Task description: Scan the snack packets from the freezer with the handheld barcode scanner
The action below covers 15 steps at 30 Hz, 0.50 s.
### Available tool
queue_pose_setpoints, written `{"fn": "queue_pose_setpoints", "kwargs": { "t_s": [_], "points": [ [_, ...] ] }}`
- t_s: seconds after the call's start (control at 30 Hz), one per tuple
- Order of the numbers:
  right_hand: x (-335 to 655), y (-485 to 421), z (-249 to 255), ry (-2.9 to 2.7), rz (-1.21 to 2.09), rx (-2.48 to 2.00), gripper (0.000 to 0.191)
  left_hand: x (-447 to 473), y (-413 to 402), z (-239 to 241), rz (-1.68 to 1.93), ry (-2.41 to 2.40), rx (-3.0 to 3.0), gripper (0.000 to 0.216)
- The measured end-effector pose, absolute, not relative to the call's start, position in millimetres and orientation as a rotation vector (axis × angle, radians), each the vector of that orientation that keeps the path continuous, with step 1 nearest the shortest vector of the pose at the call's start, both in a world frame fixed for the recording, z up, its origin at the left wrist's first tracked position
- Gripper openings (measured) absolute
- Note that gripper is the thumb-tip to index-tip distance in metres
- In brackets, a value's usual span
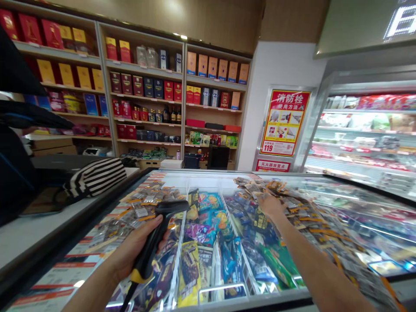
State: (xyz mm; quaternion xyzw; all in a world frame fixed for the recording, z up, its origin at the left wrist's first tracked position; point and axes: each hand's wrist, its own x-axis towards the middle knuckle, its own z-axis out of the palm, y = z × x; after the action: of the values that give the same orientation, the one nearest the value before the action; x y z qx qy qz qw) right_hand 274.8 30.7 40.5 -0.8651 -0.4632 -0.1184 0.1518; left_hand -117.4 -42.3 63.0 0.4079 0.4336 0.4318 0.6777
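Observation:
My left hand (147,245) is wrapped round the grip of a black barcode scanner (152,247) with a yellow band near its cable end. The scanner's head points right, above the chest freezer. My right hand (272,206) reaches to the far part of a heap of small snack packets (302,212) with orange edges, on the freezer's glass top. Its fingers are blurred among the packets, so their grip does not show. More of these packets (139,210) lie to the left, beyond the scanner. Under the glass are bagged ice creams (190,273) in wire-divided rows.
A counter with a striped black-and-white pouch (97,177) and dark equipment runs along the left. Shelves (146,65) of boxes and bottles line the back wall. A red fire-hydrant sign (284,121) hangs beside a lit refrigerated display (364,130) at right.

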Motion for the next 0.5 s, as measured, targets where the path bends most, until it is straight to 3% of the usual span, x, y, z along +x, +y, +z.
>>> {"fn": "queue_pose_setpoints", "kwargs": {
  "t_s": [0.27,0.37,0.5],
  "points": [
    [210.4,24.7,2.4,-2.031,-0.196,-1.923,0.028,-99.9,-50.1,65.9,0.932,0.875,0.995,0.027],
    [206.6,27.2,-2.4,-1.870,-0.168,-1.868,0.031,-101.7,-54.5,66.8,0.914,0.866,0.991,0.029],
    [216.6,33.4,0.8,-1.487,-0.234,-2.164,0.042,-101.3,-57.7,67.7,0.920,0.880,0.982,0.029]
  ]
}}
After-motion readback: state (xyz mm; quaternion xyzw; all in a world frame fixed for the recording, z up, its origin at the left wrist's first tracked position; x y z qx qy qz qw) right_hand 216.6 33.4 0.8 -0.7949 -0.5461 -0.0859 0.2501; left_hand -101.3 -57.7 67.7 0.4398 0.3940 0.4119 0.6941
